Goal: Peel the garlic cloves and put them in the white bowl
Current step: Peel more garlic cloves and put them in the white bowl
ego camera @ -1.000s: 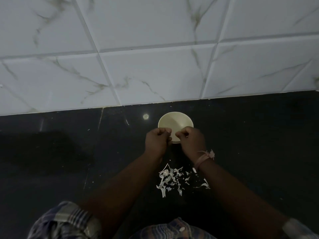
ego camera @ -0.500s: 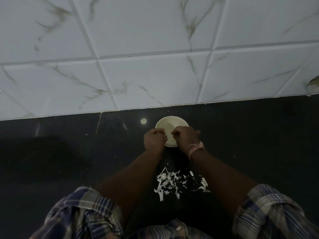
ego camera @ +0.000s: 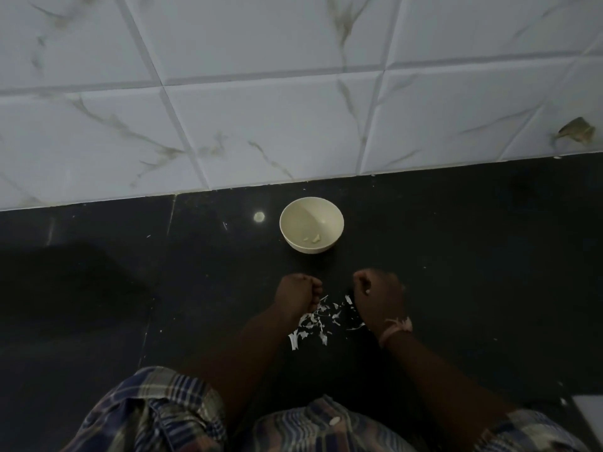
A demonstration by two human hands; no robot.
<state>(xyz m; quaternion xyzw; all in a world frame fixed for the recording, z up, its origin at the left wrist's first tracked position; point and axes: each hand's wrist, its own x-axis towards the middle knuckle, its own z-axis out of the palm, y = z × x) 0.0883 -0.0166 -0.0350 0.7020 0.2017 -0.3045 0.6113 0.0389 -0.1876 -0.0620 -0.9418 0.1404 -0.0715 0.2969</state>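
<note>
The white bowl (ego camera: 311, 208) stands on the dark counter near the tiled wall, with two small pale garlic pieces (ego camera: 312, 238) on its bottom. Both hands hover nearer to me than the bowl, apart from it. My left hand (ego camera: 298, 296) is curled into a fist, and nothing shows in it. My right hand (ego camera: 378, 296) is also curled, with a small white bit of garlic showing between its fingers. A pile of white garlic peel (ego camera: 318, 322) lies on the counter between and under my hands.
The dark counter (ego camera: 473, 256) meets a white marbled tile wall (ego camera: 261, 125) just behind the bowl. A small round light spot (ego camera: 259, 216) lies left of the bowl. A brownish mark (ego camera: 576, 132) sits on the wall at far right.
Both hands have drawn back from over the bowl toward me and now sit above the peel pile. The bowl's inside, with its garlic pieces, is now uncovered.
</note>
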